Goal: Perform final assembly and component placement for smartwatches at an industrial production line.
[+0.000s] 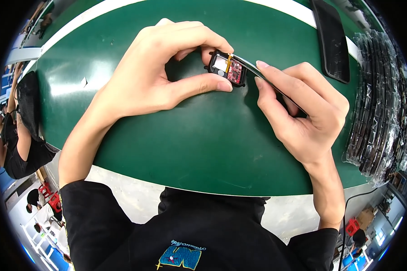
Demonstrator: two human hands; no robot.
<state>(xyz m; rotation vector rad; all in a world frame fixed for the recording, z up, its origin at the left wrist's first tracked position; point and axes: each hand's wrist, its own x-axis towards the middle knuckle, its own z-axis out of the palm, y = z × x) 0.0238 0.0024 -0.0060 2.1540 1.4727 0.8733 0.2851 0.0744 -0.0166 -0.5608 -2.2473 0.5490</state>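
Note:
Between the thumb and fingers of my left hand (pixel 153 72) is a small black electronic device (pixel 236 76) with its case open. Inside it show a red circuit board, a whitish rectangular part, a round silvery part and a strip of yellow tape. My right hand (pixel 307 99) is closed in a pinch on slim metal tweezers (pixel 252 67). Their tips reach the upper edge of the device, near the yellow tape and my left fingertip. Whether the tips grip anything is too small to tell. Both hands are above the green tabletop (pixel 203 144).
A black smartphone (pixel 331 43) lies at the far right. Stacks of black parts in clear plastic (pixel 379 108) stand along the right edge. A small white scrap (pixel 84 81) lies at the left. Beyond the left edge, a person in black (pixel 25 149) sits close by. A black cable (pixel 348 210) hangs at lower right.

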